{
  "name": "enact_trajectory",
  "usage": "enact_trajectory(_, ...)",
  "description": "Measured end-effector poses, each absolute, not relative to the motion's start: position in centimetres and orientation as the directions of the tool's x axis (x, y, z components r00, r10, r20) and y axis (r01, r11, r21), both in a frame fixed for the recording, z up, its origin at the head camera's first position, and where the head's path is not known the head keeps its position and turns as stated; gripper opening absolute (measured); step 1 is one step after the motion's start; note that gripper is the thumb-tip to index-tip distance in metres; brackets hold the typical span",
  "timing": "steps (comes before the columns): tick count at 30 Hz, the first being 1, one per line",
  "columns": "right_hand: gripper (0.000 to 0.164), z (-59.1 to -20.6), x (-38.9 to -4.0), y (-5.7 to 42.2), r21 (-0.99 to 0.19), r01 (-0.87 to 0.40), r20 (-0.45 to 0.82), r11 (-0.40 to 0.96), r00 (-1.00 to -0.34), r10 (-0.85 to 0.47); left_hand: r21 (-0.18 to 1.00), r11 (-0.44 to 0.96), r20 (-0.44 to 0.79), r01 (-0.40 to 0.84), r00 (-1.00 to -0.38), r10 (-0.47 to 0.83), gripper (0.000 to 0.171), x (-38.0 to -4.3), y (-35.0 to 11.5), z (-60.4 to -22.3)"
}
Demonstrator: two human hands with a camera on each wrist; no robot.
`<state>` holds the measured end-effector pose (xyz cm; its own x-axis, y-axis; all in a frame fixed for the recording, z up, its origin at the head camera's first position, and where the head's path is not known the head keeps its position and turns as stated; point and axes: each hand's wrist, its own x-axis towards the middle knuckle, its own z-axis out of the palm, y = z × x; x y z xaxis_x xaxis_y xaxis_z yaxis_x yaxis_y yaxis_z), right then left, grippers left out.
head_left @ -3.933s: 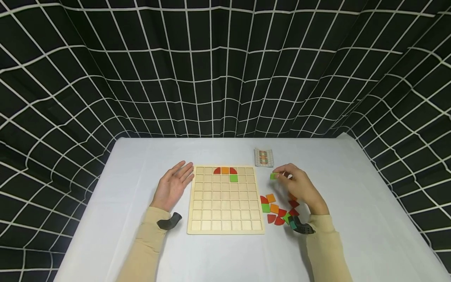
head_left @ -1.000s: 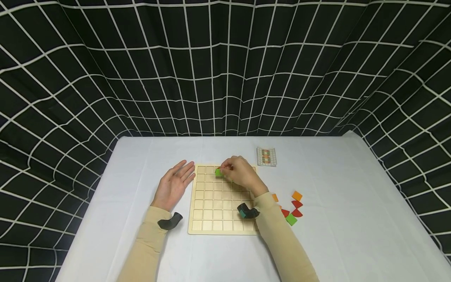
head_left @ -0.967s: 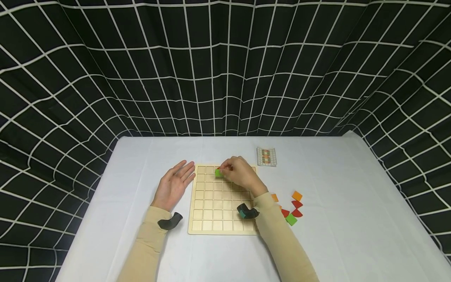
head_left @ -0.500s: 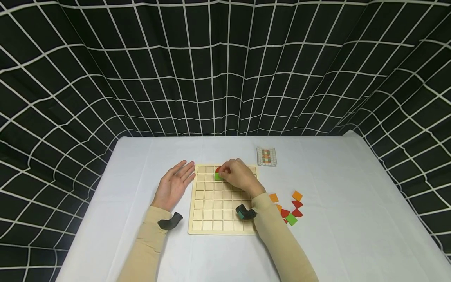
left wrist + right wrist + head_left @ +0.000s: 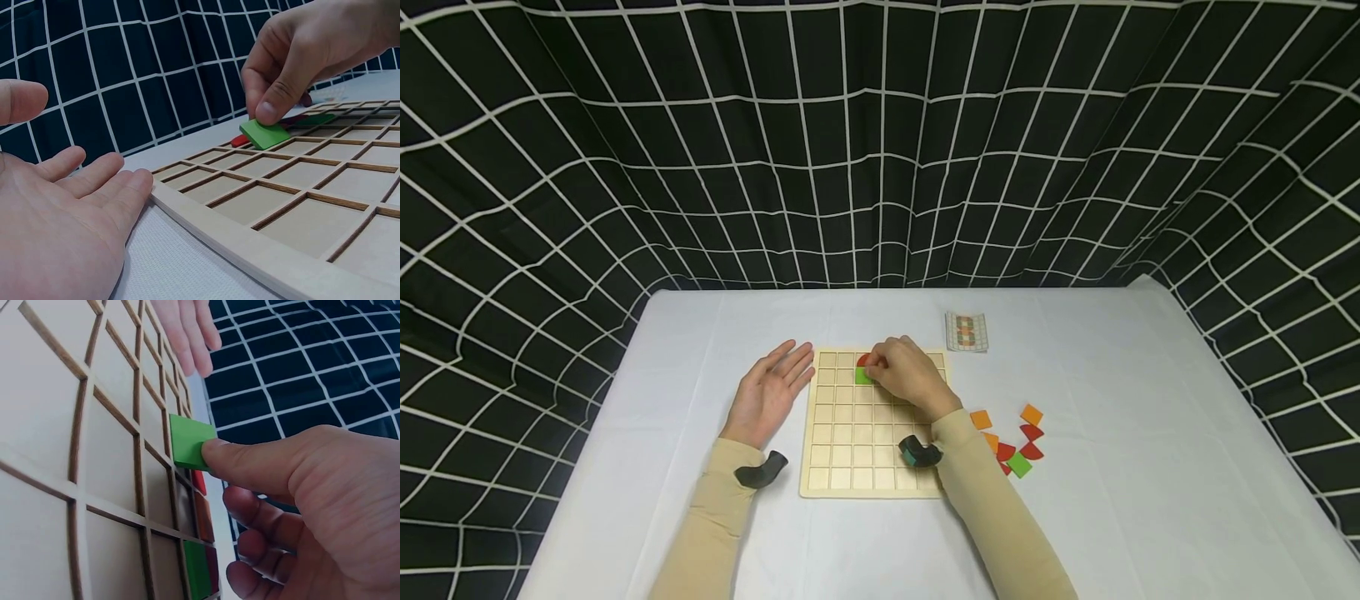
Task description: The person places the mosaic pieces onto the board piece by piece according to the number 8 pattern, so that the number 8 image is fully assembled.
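My right hand pinches a green square tile between thumb and fingers. The tile is tilted over a cell in the second row of the wooden grid board, just in front of a red quarter-round tile. In the right wrist view, an orange tile and another green tile lie in the board's cells farther along. My left hand rests palm up at the board's left edge with its fingers extended, holding nothing.
Right of the board lie loose tiles: orange squares, red quarter-rounds and a green square. A printed pattern card lies behind the board's right corner. A black gridded curtain hangs behind the white table.
My right hand has carried the green tile from the right of the board to its far rows, then drawn it slightly toward me and lower. The left hand has stayed put.
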<state>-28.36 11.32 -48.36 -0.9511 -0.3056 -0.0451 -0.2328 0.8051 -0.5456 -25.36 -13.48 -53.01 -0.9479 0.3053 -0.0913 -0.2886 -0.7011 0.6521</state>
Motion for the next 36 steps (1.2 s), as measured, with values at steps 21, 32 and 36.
enact_trajectory(21,0.010,-48.8,-28.3,11.1,-0.548,-0.229,-0.050,0.804,-0.951,-0.305,0.643,-0.710,-0.071,-0.287,-0.946,0.318,0.055,-25.5,-13.7,-53.2)
enact_trajectory(32,0.006,-48.6,-28.4,11.5,-0.535,-0.209,-0.065,0.819,-0.956,-0.287,0.646,-0.710,-0.067,-0.282,-0.947,0.314,0.055,-25.5,-13.6,-53.1)
enact_trajectory(36,0.005,-48.0,-28.6,12.3,-0.583,-0.236,-0.053,0.778,-0.944,-0.326,0.650,-0.705,-0.073,-0.283,-0.947,0.312,0.055,-25.5,-13.6,-53.1)
